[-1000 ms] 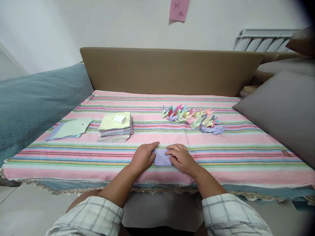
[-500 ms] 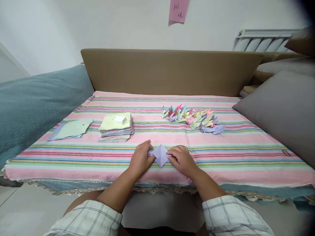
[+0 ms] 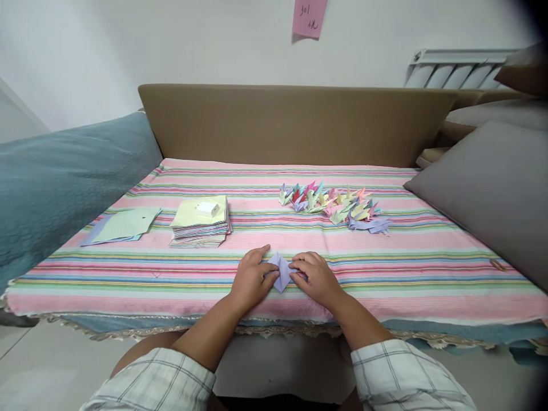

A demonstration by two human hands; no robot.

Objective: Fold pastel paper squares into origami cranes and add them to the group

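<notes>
A small lavender origami paper (image 3: pixel 282 279), folded to a diamond shape with a crease down its middle, lies on the striped cloth in front of me. My left hand (image 3: pixel 254 278) pinches its left side, thumb and forefinger reaching in over the paper. On the opposite side, my right hand (image 3: pixel 315 276) grips the right corner between thumb and fingers. The fingers cover both side corners; the top and bottom points show.
Several folded paper cranes (image 3: pixel 331 202) cluster behind my right hand. A stack of square paper (image 3: pixel 199 222) topped by a small white box (image 3: pixel 208 209) stands behind left, near loose sheets (image 3: pixel 124 225). A grey cushion (image 3: pixel 483 188) leans at right.
My left hand has moved right, its thumb and forefinger now further over the lavender paper, whose left part looks folded inward. My right hand stays nearly in place.
</notes>
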